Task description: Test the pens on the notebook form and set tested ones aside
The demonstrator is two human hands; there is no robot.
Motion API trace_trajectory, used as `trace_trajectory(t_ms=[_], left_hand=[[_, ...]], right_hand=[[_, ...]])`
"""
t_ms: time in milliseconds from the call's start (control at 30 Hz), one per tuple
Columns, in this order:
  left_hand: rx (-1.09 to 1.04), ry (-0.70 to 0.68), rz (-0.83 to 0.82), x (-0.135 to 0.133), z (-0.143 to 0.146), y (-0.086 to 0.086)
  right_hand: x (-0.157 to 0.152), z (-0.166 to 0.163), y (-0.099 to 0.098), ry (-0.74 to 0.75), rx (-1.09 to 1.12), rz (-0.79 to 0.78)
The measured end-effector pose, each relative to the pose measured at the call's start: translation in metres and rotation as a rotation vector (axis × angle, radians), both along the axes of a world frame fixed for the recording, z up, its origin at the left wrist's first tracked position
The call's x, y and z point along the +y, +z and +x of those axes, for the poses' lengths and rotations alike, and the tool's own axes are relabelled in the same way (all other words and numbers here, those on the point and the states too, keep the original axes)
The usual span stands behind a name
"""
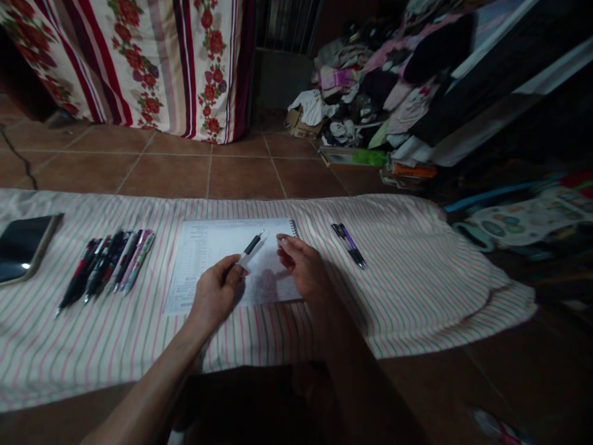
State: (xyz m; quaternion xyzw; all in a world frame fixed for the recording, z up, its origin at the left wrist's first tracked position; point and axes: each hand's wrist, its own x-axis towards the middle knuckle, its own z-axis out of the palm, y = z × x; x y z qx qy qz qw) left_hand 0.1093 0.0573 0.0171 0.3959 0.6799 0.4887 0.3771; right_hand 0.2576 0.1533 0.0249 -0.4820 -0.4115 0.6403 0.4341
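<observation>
My left hand [221,285] is closed around a pen [252,245] with a black grip and a pale barrel, its metal tip pointing up and to the right. Beside it, my right hand [300,261] is closed in a pinch, with something small and pale at the fingertips that I cannot make out. Both hands are above a spiral-bound notepad [231,227] with a printed sheet [185,287] at its left side. Two pens [348,246], one with purple on it, lie to the right of the pad.
A striped cloth [417,278] covers the low table. Several pens [109,262] lie in a row on the left, near a dark phone [25,244]. Beyond are a tiled floor [171,173], a floral curtain [152,68] and a heap of clothes [365,86].
</observation>
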Motion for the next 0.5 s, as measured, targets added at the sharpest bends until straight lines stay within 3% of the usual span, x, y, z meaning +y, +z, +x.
trace_trajectory(t_ms=[200,500], left_hand=[[0.121,-0.09,-0.029,0.0,0.01,0.004],[0.194,-0.143,-0.078,0.002,0.026,0.012]], right_hand=[[0.001,0.006,0.001,-0.097,0.255,-0.22],[0.002,0.007,0.009,-0.144,0.45,-0.323]])
